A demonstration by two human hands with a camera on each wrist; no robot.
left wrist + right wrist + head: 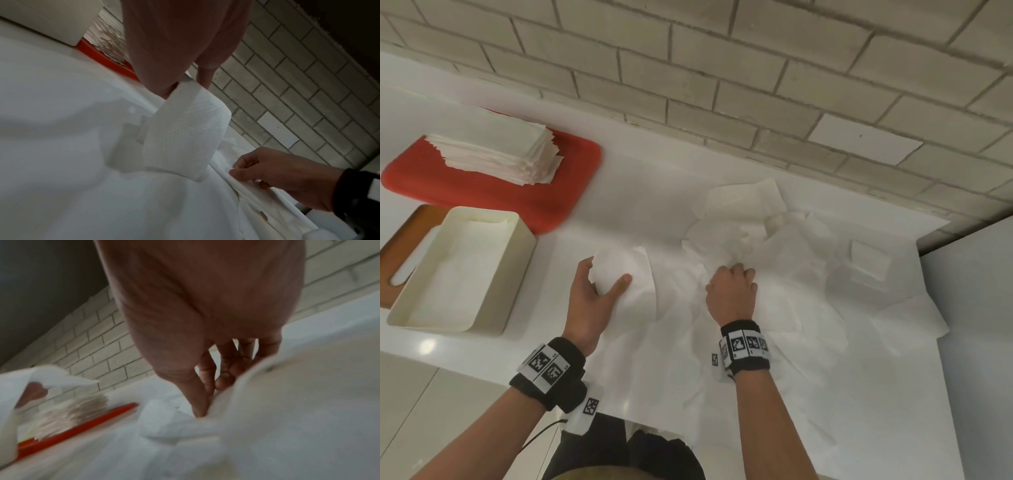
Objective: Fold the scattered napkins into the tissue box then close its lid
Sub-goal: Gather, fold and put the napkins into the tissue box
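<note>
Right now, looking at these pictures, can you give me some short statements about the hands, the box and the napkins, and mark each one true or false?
1. The left hand holds a napkin. True.
2. The box is closed with its lid on top. False: the box is open and the lid lies beside it.
3. The stack lies on the red tray. True.
4. The right hand rests on the box. False: it pinches at the loose napkins on the counter, far from the box.
5. The box stands to the right of the right hand. False: it stands to the left of both hands.
</note>
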